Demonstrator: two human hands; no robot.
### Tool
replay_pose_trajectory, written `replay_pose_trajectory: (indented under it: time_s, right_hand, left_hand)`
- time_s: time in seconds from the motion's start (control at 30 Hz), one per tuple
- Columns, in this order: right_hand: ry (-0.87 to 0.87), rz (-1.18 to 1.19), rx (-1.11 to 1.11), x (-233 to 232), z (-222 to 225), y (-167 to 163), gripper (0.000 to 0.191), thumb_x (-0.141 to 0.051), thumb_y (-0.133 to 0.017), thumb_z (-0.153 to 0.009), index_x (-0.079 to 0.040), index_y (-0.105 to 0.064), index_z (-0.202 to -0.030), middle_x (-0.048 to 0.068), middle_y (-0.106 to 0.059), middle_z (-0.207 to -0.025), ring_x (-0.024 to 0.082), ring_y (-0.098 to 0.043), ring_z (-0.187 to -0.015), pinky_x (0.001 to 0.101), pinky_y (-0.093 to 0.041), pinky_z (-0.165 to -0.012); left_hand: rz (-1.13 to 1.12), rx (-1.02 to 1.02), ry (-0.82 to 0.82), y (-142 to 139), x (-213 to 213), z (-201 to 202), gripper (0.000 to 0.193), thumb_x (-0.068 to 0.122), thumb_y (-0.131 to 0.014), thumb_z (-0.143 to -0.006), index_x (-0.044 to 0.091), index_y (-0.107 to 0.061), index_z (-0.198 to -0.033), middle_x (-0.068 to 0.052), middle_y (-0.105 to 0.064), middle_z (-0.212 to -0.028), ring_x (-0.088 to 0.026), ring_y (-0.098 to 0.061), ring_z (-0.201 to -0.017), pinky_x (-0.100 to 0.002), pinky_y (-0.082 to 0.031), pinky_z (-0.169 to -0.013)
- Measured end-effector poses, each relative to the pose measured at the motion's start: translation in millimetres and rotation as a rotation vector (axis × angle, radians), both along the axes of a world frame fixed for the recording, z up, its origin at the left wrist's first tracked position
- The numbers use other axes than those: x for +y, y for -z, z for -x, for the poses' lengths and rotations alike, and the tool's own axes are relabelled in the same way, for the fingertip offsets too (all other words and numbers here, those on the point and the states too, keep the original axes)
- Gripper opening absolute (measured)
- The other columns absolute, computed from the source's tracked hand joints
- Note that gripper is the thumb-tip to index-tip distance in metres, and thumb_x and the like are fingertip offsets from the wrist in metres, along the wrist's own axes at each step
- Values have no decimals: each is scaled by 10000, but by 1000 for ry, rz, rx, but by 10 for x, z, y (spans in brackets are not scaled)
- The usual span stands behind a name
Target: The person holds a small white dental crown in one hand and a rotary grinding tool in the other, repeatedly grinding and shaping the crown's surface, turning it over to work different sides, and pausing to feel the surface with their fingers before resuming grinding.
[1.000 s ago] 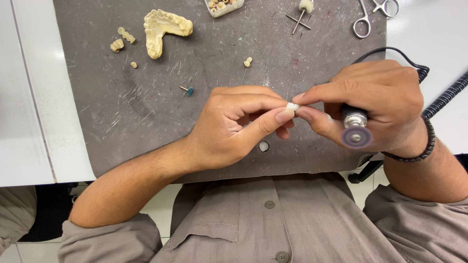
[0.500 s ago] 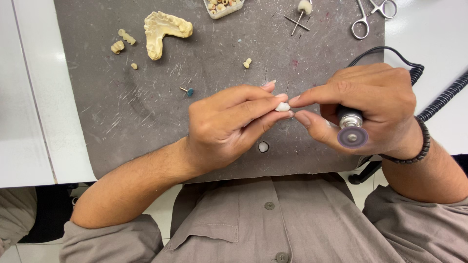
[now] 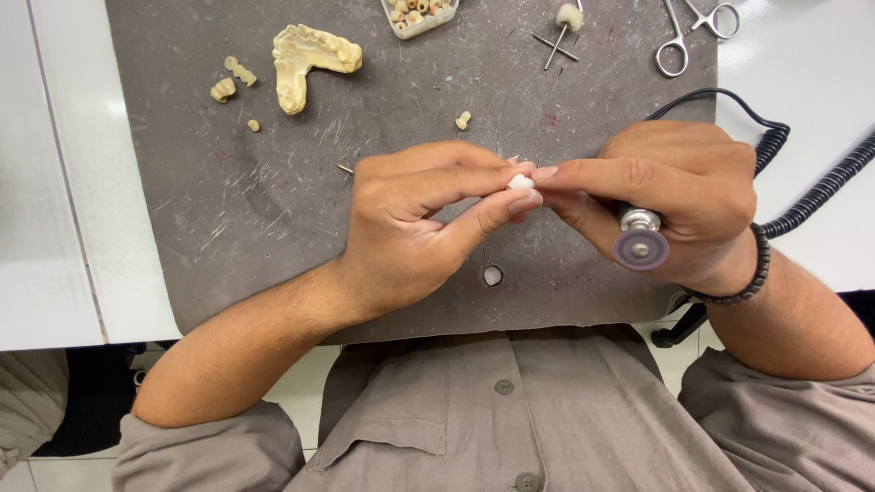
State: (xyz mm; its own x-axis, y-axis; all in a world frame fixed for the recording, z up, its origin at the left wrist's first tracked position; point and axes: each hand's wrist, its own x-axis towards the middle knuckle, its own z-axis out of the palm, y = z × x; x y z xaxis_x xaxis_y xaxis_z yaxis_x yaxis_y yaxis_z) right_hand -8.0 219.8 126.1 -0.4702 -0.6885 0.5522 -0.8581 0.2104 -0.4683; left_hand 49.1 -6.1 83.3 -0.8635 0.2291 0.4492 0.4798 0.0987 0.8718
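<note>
Tooth piece [image 3: 520, 182] pinched between left hand [image 3: 410, 228] and right hand [image 3: 670, 196] fingertips.

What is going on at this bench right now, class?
A person seated at a scratched grey mat pinches a small white tooth-shaped piece between the fingertips of both hands. The left hand grips it from one side. The right hand meets it from the other while also holding a rotary handpiece with a disc, its coiled cable trailing off. A plaster jaw cast and scissors lie further back.
</note>
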Motion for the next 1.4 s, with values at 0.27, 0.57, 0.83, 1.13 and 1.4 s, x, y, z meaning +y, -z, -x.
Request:
replay_pose_trajectory:
  time_s: [0.27,0.57,0.83,1.13,1.4]
  right_hand:
    - [48,-10,-30,24,24,16,239,92,-825,-818,47,-735,-1034,90,-618,-588,158,-613,-510,284,-446,-486]
    - [63,-8,9,24,24,48,194,37,-849,-922,1,-733,-1073,103,-692,-751,171,-652,-623,267,-468,-557]
    - [138,-79,53,31,51,39,150,-89,-855,-993,-34,-749,-1084,71,-706,-795,148,-657,-640,261,-474,-570]
    - [149,-223,66,75,149,173,671,-621,-953,-720,-76,-563,-702,38,-453,-557,213,-481,-497,350,-339,-489]
    - [109,-239,-26,26,110,228,668,-596,-907,-739,-67,-519,-610,46,-443,-520,204,-442,-444,341,-310,-450]
  left_hand:
    - [17,-16,19,1,28,9,194,32,-686,-1096,29,-705,-1289,-87,-751,-1168,-120,-784,-983,-204,-664,-846]
    - [-27,7,18,64,-22,96,156,58,-796,-1024,38,-740,-1168,-89,-763,-1114,-130,-763,-950,-224,-639,-825]
    - [230,408,-140,106,-1,162,217,-7,-830,-981,-4,-712,-1163,-115,-745,-1097,-208,-770,-989,-448,-558,-1127]
    - [316,601,-80,124,-12,171,256,-34,-829,-982,-77,-675,-1182,-139,-708,-1030,-233,-735,-921,-577,-515,-1164]
    - [285,586,-30,138,-17,148,308,72,-837,-980,-74,-674,-1197,-152,-715,-1056,-231,-749,-962,-575,-517,-1168]
